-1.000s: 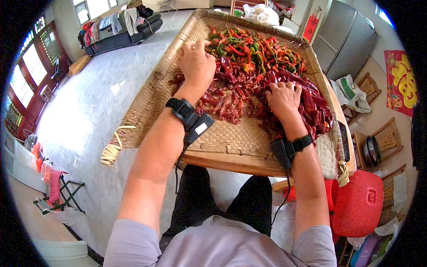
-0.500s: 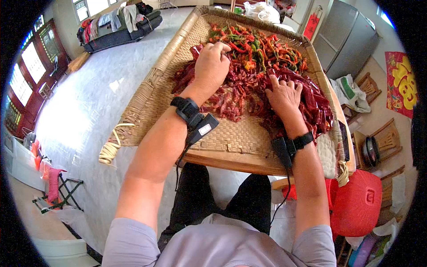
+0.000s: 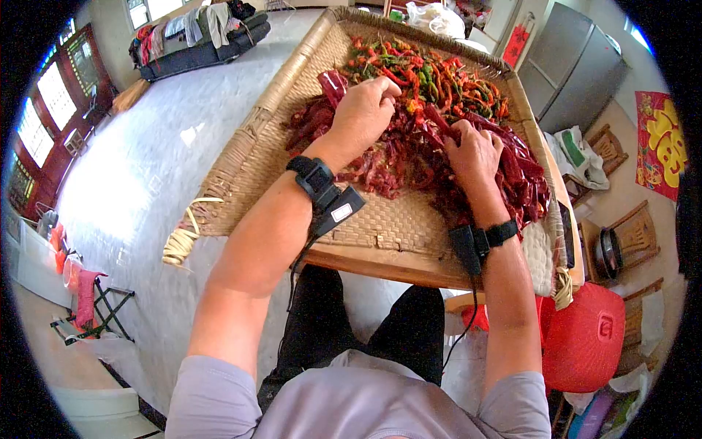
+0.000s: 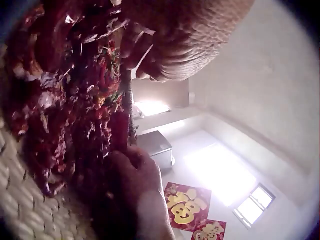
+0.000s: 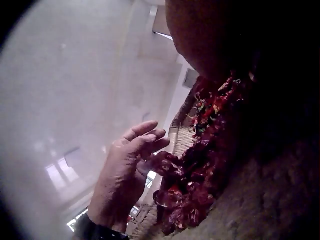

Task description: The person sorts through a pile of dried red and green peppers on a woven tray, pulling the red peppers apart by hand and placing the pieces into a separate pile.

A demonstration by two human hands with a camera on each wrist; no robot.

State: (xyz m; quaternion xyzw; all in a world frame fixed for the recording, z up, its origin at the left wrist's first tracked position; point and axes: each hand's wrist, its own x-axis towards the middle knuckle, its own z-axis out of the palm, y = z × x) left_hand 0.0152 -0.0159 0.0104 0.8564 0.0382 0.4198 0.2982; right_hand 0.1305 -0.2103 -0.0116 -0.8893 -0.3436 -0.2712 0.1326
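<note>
Both hands are over a woven bamboo tray [image 3: 259,150] of chili peppers. My right hand [image 3: 475,155] pinches a long dark red chili pepper [image 4: 119,131], whose body sticks out past the fingertips in the left wrist view. Under and beside that hand lies a heap of glossy dark red peppers [image 3: 523,175]. My left hand [image 5: 120,172] hovers above the tray's middle, its fingers loosely bent with nothing visible between them. Left of it are more dark red peppers [image 3: 311,124], among them a large shiny pepper [image 3: 333,85]. Shrivelled red pieces [image 3: 380,179] cover the middle.
Smaller red and green chilies [image 3: 431,73] spread over the tray's far part. The tray rests on a wooden table [image 3: 395,272]. To the right stand a red plastic stool [image 3: 585,340] and wooden chairs [image 3: 632,234]. A grey fridge [image 3: 574,66] is at the back right.
My left hand has moved right from the tray's left side toward the middle, uncovering the large shiny pepper. The right hand's fingers have closed on a pepper and lifted its end.
</note>
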